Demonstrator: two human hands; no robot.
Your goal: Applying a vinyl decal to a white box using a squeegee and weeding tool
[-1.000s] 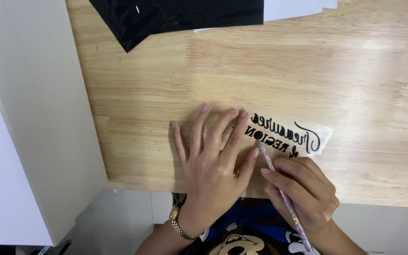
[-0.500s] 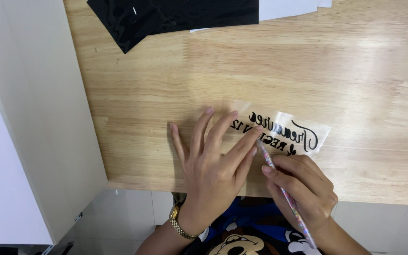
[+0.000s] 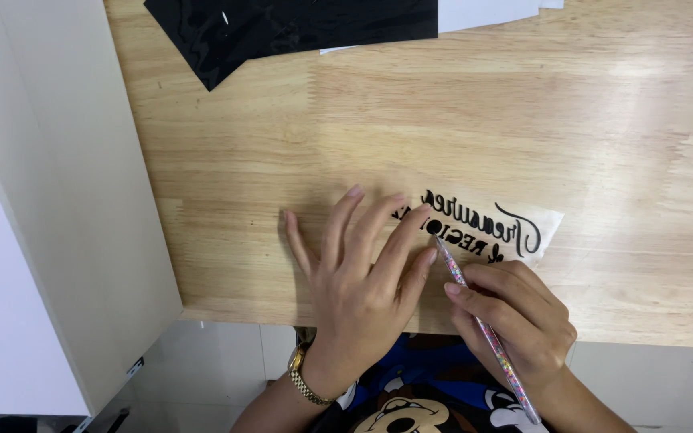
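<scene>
Fingers (image 3: 378, 232) of the left hand (image 3: 360, 282) spread open and flat, pressing the clear sheet with black cut lettering (image 3: 487, 226) onto the wooden counter (image 3: 475, 120). Fingers of the right hand (image 3: 515, 309) closed around a slim beaded weeding tool (image 3: 481, 325), tip touching a letter just beside the left fingertips. Sheet sits a little further right than half a second ago, lettering more uncovered. Gold watch (image 3: 308, 383) at the left wrist. Black vinyl (image 3: 282, 28) well apart, at the far edge
</scene>
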